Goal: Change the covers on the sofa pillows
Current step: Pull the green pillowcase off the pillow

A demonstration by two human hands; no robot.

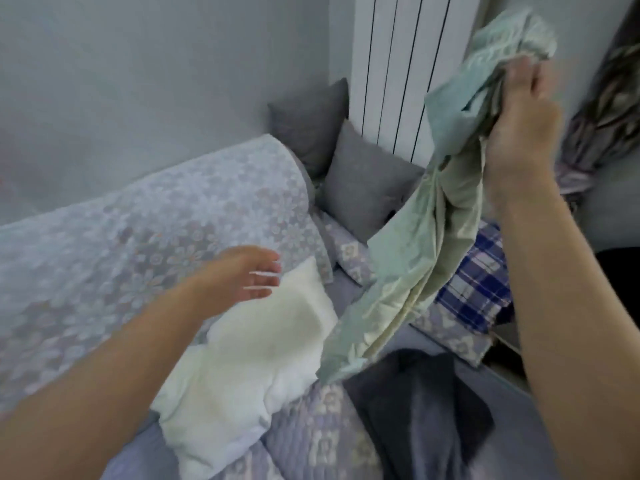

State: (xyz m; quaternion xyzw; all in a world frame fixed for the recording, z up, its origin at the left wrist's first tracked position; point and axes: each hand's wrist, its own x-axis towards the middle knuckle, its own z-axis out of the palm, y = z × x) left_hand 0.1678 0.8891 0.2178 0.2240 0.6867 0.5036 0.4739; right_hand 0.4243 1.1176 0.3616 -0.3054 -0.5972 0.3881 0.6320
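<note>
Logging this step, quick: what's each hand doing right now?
Left hand: open, over the bare white pillow.
Right hand: gripping the pale green cover.

We can read no words, labels, brands or numbers anywhere here; the fabrics carry only flower and check patterns, and everything is blurred.

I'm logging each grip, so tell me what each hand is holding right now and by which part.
The right hand grips the pale green cover by its bunched top end. The left hand holds nothing, open above the bare white pillow.
</note>
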